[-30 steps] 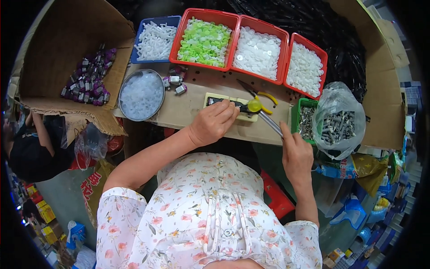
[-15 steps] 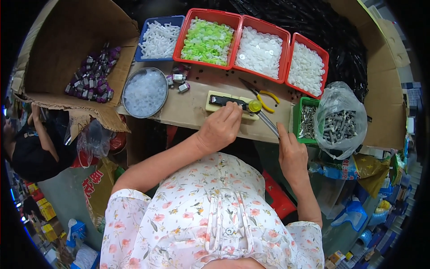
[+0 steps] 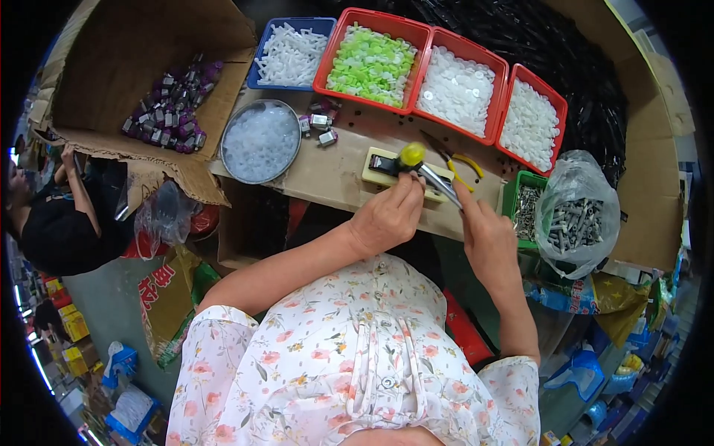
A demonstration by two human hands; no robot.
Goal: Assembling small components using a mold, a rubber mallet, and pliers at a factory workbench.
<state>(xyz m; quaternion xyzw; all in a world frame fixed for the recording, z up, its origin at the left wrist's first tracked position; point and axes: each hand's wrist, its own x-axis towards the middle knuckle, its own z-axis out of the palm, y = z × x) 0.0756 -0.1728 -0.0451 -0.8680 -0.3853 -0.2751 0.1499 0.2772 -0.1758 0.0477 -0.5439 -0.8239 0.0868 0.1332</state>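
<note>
My right hand (image 3: 487, 236) grips the metal handle of a small hammer (image 3: 412, 154) with a yellow head. The head is over a cream-coloured block (image 3: 370, 175), in which a black plastic part (image 3: 383, 164) lies. My left hand (image 3: 388, 216) is closed, its fingertips pinched at the right end of the black part, just below the hammer head. The hammer and fingers hide much of that part. Whether the hammer head touches it, I cannot tell. Yellow-handled pliers (image 3: 467, 169) lie on the table right behind the block.
Along the back stand a blue bin (image 3: 258, 72) and red bins (image 3: 321, 80) of small plastic pieces. To the left are a round metal bowl (image 3: 262, 141) and a cardboard box (image 3: 89, 97); to the right, a green bin (image 3: 511, 195) and a plastic bag (image 3: 577, 215). Another person sits at far left.
The whole view has shifted, so the table appears farther right. Relative to the block, the hammer head has moved left, over the black part. My left fingers have slid toward the part's right end.
</note>
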